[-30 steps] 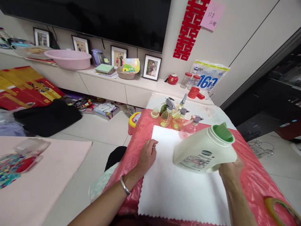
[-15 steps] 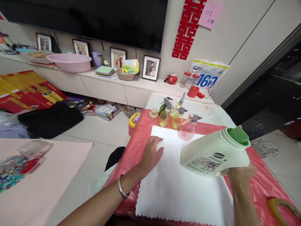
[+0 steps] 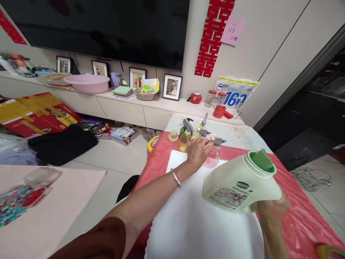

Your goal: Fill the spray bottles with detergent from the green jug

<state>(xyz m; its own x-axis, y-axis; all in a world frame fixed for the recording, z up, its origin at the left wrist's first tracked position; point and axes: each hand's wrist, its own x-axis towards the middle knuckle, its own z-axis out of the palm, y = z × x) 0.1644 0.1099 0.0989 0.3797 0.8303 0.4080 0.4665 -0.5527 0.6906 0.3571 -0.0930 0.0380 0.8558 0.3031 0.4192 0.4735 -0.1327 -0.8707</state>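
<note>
Jug [image 3: 237, 187]: pale green, wearing a printed label on its side; it is leaning above the white sheet [image 3: 194, 223], its mouth facing up and to the right, a darker green spout showing inside; whether its base is touching the sheet, I cannot tell.
Right hand [image 3: 275, 207]: I am gripping the jug by its handle; my fingers are wrapping round it, mostly hiding from view.
Left hand [image 3: 198, 153]: I am holding it out at the spray bottles [image 3: 184, 141]; my fingers are curling slightly; whether they are touching or pinching anything, I cannot tell; a silver bangle [image 3: 176, 178] is circling my wrist.
Bottles: an amber one is standing just left of that hand, a pink one just right; others are standing behind, partly hidden.
Cap [image 3: 173, 136]: it is sitting beside the amber bottle, on the red cover [image 3: 299, 219].
Red cover: it is lying under the sheet; a roll of tape [image 3: 322, 248] is showing at the near right.
Low cabinet [image 3: 155, 117]: beyond the table, it is bearing a pink basin [image 3: 87, 86] and framed photographs [image 3: 172, 87].
</note>
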